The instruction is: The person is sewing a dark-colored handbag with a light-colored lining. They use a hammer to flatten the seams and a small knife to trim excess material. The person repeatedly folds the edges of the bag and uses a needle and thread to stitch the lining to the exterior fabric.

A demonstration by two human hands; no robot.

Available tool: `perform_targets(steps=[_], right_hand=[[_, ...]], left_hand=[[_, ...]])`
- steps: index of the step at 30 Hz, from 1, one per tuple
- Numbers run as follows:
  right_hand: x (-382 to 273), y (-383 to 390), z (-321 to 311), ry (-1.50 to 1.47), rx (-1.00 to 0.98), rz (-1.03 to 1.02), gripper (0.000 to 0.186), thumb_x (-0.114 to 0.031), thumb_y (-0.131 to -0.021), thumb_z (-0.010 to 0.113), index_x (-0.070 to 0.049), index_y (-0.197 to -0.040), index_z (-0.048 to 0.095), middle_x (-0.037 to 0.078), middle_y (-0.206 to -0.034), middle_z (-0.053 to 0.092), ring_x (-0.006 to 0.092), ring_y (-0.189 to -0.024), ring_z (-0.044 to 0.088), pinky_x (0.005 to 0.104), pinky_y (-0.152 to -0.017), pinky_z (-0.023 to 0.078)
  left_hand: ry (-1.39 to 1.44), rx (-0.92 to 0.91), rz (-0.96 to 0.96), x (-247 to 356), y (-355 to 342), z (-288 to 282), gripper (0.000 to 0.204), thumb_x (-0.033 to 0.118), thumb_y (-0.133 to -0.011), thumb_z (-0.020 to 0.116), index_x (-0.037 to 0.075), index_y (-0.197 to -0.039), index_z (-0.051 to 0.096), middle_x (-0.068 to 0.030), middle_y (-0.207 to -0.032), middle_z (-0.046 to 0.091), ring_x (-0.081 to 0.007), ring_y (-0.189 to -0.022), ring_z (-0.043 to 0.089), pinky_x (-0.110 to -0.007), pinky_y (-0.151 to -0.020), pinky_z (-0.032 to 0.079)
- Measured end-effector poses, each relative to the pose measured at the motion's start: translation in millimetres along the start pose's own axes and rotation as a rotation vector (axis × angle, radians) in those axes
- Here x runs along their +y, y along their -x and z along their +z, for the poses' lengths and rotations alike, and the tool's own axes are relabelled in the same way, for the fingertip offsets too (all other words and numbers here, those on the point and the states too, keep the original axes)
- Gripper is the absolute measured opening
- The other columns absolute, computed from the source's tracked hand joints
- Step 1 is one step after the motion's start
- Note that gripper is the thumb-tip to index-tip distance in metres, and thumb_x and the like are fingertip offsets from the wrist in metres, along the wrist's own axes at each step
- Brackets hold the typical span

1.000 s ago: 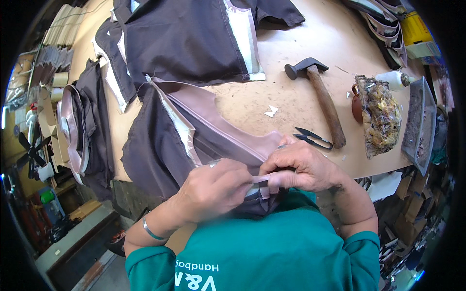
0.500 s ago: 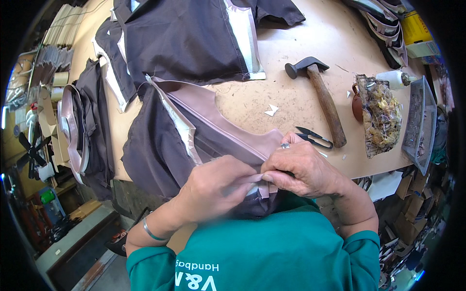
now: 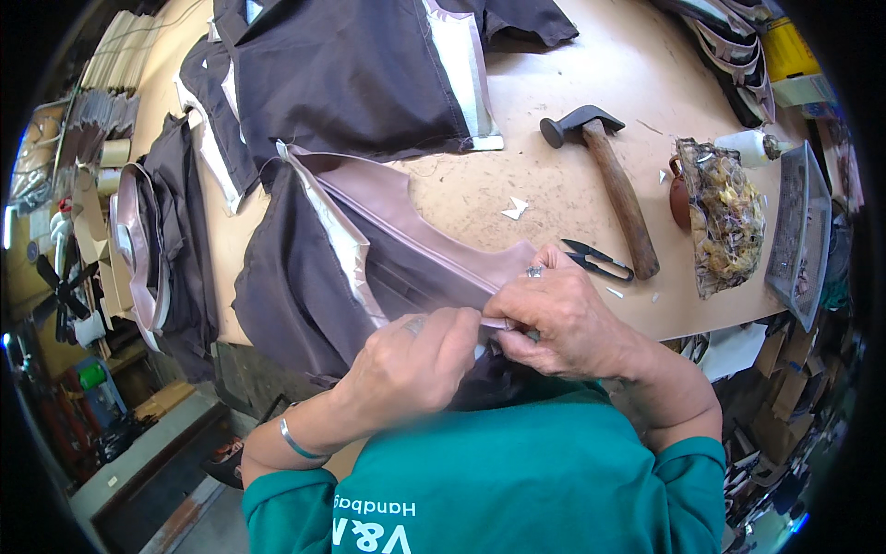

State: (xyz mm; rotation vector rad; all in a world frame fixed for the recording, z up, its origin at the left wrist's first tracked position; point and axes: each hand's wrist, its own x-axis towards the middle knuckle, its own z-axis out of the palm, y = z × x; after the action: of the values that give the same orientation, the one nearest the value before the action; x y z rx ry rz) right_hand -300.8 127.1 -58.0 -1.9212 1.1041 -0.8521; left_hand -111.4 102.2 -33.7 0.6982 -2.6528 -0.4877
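A bag piece (image 3: 425, 231) of pinkish leather with dark lining cloth (image 3: 295, 268) stretches from the table's middle down to my lap. Its near edge is pinched between my fingers. My left hand (image 3: 415, 355) is closed on that edge, thumb and forefinger together. Close beside it my right hand (image 3: 558, 314), with a ring on one finger, grips the same leather edge. A narrow folded strip shows between the two hands; the rest of the edge there is hidden by my fingers. Just beyond my right hand lie black thread snips (image 3: 598, 260).
A hammer (image 3: 620, 198) with a wooden handle lies to the right. Past it are a fuzzy, glue-crusted block (image 3: 724, 222), a brown cup (image 3: 678, 194) and a grey mesh basket (image 3: 798, 240). More dark lining pieces (image 3: 341, 83) cover the far side; others (image 3: 180, 231) hang at the left edge.
Both hands have shifted slightly, my right hand a little to the left, and the pinched edge has turned between my fingers. The bag piece stays held.
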Motion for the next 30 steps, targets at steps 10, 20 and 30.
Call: perform_targets(steps=[10, 20, 30], right_hand=[[5.1, -0.1, -14.7, -0.423, -0.202, 0.163, 0.011, -0.015, -0.082, 0.054, -0.008, -0.076, 0.06, 0.003, -0.062, 0.058, 0.0212, -0.059, 0.054, 0.0341, -0.072, 0.034], [1.4, 1.9, -16.5, -0.185, -0.12, 0.02, 0.012, -0.017, -0.08, 0.059, -0.008, -0.072, 0.059, 0.005, -0.059, 0.054, 0.0247, -0.055, 0.048, 0.0338, -0.065, 0.032], [5.9, 3.6, -16.3, -0.193, -0.152, 0.015, 0.006, -0.016, -0.081, 0.058, -0.01, -0.077, 0.06, 0.0, -0.063, 0.057, 0.0187, -0.06, 0.054, 0.0298, -0.065, 0.03]], left_hand=[[0.138, 0.054, 0.035, -3.9, 1.7, -0.6, 0.027, 0.004, -0.065, 0.061, -0.001, -0.089, 0.053, -0.0086, -0.069, 0.053, -0.0211, -0.055, 0.053, -0.031, -0.051, 0.045], [0.861, -0.144, -0.431, -7.0, -0.3, -6.9, 0.014, 0.009, -0.08, 0.059, -0.001, -0.09, 0.063, -0.0114, -0.081, 0.063, -0.0237, -0.073, 0.062, -0.03, -0.065, 0.048], [1.057, -0.211, -0.707, -7.1, 3.6, -2.4, 0.016, 0.013, -0.085, 0.055, -0.001, -0.085, 0.063, -0.012, -0.074, 0.062, -0.0179, -0.066, 0.059, -0.028, -0.062, 0.045]])
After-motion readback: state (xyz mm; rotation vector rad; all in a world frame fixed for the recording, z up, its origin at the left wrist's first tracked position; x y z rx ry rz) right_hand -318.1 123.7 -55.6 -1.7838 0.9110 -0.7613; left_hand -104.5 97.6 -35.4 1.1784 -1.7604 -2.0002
